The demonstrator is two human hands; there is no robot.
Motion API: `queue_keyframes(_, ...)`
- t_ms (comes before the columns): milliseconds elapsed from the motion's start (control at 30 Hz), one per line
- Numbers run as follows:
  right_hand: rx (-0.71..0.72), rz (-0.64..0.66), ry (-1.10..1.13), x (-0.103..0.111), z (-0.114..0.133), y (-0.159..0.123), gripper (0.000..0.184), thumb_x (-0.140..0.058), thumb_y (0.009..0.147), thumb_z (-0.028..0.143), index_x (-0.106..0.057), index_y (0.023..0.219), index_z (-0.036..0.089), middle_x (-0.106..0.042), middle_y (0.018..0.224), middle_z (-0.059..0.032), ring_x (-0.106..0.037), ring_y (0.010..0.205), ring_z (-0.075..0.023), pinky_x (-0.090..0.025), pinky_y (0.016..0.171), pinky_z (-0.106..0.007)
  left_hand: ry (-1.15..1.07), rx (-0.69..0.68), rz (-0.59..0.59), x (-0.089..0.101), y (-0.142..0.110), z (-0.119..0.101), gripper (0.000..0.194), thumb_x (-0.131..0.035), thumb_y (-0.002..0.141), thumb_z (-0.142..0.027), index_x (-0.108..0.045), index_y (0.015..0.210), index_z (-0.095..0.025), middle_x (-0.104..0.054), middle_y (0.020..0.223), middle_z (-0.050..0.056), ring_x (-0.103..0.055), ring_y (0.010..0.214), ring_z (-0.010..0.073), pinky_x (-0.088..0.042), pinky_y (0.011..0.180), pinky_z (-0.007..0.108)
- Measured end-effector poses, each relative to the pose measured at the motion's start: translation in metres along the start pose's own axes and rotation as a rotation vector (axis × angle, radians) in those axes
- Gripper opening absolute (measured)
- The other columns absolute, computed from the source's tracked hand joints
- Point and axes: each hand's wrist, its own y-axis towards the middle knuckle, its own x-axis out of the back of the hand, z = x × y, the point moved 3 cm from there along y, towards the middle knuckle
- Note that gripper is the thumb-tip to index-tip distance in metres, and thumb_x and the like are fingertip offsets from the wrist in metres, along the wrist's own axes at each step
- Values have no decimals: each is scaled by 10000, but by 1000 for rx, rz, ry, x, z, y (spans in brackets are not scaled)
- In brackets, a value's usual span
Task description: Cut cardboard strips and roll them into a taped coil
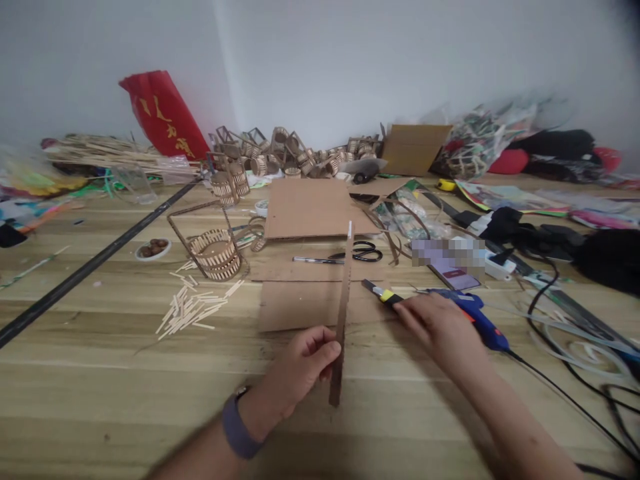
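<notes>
My left hand [314, 357] pinches a long, narrow brown cardboard strip [344, 300] near its lower end, and the strip stands almost upright. My right hand [440, 327] is closed on the near end of a yellow-and-black utility knife [383, 293], whose front end points away to the left over the cardboard. Just beyond that hand lies a blue glue gun [473, 317]. In front of me are flat cardboard sheets [295, 307], with black-handled scissors [367, 251] and a pen [317, 260] on them.
To the left stand a small stick basket [215, 257], loose sticks [193, 310] and a white dish [163, 252] of brown balls. Several baskets [300, 150] are heaped at the wall. A phone [453, 267] and black cables [537, 360] lie right.
</notes>
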Motion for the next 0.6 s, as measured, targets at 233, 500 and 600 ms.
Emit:
queue_keyframes(233, -182, -32, 147, 18, -10, -12, 280, -469, 953, 376, -673, 931, 186, -711, 809, -95, -661, 701, -229, -510, 616, -334, 14, 5, 1, -3, 0, 0, 363, -651, 746, -513, -533, 719, -170, -575, 615, -15, -421, 520, 84, -304, 515, 229)
queue_keyframes(500, 127, 100, 326, 4, 80, 1, 237, -466, 959, 196, -672, 842, 207, -668, 713, -40, -625, 682, -185, -479, 608, -288, 7, 22, 71, -10, -6, -5, 312, -631, 773, -454, -482, 714, -186, -664, 619, 22, -394, 463, 69, -243, 463, 222)
queue_keyframes(600, 128, 27, 80, 7, 43, -4, 239, -485, 921, 172, -660, 761, 200, -661, 668, -60, -607, 653, -215, -450, 604, -325, -21, 24, 114, -10, -8, -7, 314, -628, 776, -457, -481, 727, -184, -666, 611, 20, -359, 438, 57, -227, 444, 216)
